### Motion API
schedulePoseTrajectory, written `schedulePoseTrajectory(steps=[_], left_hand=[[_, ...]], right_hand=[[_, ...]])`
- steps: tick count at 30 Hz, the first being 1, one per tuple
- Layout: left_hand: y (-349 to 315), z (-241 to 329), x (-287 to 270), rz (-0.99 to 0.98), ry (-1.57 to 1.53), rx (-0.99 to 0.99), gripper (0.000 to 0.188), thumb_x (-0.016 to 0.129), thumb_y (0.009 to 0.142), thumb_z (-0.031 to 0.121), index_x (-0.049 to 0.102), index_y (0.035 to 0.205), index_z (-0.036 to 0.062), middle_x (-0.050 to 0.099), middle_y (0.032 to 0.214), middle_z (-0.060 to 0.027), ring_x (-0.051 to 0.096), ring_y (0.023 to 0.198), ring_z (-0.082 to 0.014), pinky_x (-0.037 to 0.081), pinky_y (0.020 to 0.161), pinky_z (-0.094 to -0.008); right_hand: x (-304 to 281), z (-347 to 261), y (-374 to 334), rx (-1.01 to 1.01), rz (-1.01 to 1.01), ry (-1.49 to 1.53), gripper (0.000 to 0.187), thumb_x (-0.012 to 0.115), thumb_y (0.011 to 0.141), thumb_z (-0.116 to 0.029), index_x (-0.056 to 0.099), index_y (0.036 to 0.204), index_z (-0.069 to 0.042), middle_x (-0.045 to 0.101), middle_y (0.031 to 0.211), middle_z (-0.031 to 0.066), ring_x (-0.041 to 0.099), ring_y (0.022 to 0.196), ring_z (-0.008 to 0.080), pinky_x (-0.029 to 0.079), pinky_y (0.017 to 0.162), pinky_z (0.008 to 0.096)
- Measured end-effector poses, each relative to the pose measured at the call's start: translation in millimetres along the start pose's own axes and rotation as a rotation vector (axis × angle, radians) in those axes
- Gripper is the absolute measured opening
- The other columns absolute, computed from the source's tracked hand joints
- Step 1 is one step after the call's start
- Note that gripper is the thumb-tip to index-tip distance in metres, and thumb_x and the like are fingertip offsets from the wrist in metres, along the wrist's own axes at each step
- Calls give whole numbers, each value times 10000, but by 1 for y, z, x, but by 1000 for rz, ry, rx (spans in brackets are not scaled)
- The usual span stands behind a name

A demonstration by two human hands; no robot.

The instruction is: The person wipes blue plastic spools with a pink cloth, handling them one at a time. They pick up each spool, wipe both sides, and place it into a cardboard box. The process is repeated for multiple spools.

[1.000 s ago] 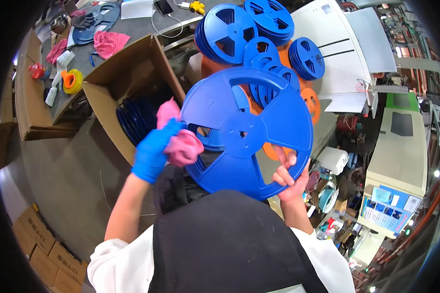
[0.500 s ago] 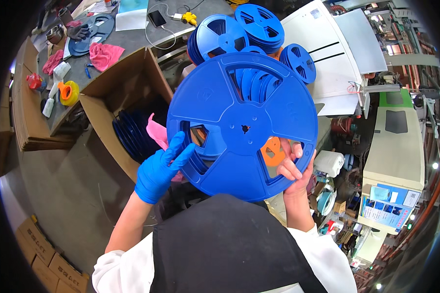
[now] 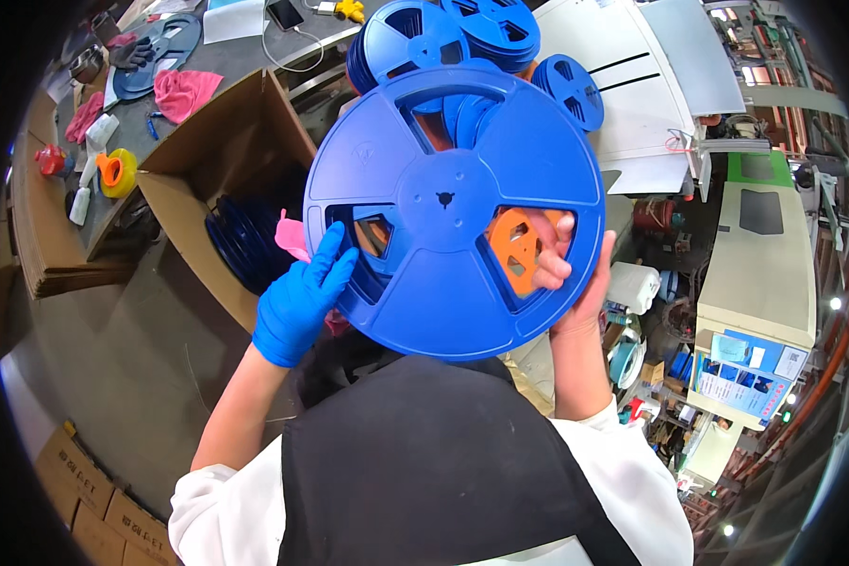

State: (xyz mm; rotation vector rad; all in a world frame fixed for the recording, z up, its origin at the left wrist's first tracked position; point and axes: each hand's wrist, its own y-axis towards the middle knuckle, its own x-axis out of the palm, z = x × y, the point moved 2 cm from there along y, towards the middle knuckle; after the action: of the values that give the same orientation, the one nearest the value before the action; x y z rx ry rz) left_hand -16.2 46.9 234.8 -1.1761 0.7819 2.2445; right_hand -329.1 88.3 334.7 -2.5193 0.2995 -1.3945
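A large flat blue reel (image 3: 454,241), with windows cut through its face, is held up in front of me between both hands. My left hand (image 3: 297,307), in a blue glove, grips its left rim, two fingers lying over the front by a window; the thumb is hidden. Pink cloth (image 3: 292,236) shows beside that hand, partly behind the reel. Bare, my right hand (image 3: 580,283) holds the lower right rim, with fingertips coming through a window. An orange reel (image 3: 516,253) is seen through that same window.
Stacks of blue reels (image 3: 410,42) stand beyond the held one. On the left an open cardboard box (image 3: 184,193) has dark blue reels (image 3: 245,245) in it. The grey worktable (image 3: 241,58) carries a pink rag (image 3: 184,94), a phone (image 3: 284,13) and a yellow bottle (image 3: 117,174).
The reel has shifted up and slightly left in the picture, together with both hands. The surroundings have moved the same way. Both hands keep their hold on the rim.
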Motion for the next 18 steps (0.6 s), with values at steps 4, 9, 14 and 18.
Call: schedulePoseTrajectory(steps=[4,9,14,18], left_hand=[[-4,0,2,-48,-160,-98,658,616,724,-43,476,1340,141,383,1462,-136,631,930,-331,552,693,-359],[-16,-2,4,87,-910,-311,453,636,788,-23,561,1233,13,567,1290,-143,611,1067,-260,499,889,-337],[-46,-8,11,133,-1907,-743,370,520,904,268,578,1131,-18,621,1151,-215,604,1061,-311,464,951,-403],[-75,-18,29,239,-2053,-795,382,496,910,322,567,1110,4,616,1138,-243,599,1058,-345,469,941,-425]], right_hand=[[13,-2,16,-65,24,-260,774,395,883,-684,508,1225,2,500,1299,224,662,761,215,560,602,296],[7,-13,32,-126,248,-377,570,432,931,-575,559,1087,-42,518,1293,172,679,859,264,582,649,339],[-21,-18,28,-223,529,-399,485,444,937,-558,588,1011,-101,543,1271,112,664,854,224,547,665,319],[-37,-22,21,-218,488,-345,469,451,947,-525,572,985,-74,554,1246,152,665,842,214,563,631,294]])
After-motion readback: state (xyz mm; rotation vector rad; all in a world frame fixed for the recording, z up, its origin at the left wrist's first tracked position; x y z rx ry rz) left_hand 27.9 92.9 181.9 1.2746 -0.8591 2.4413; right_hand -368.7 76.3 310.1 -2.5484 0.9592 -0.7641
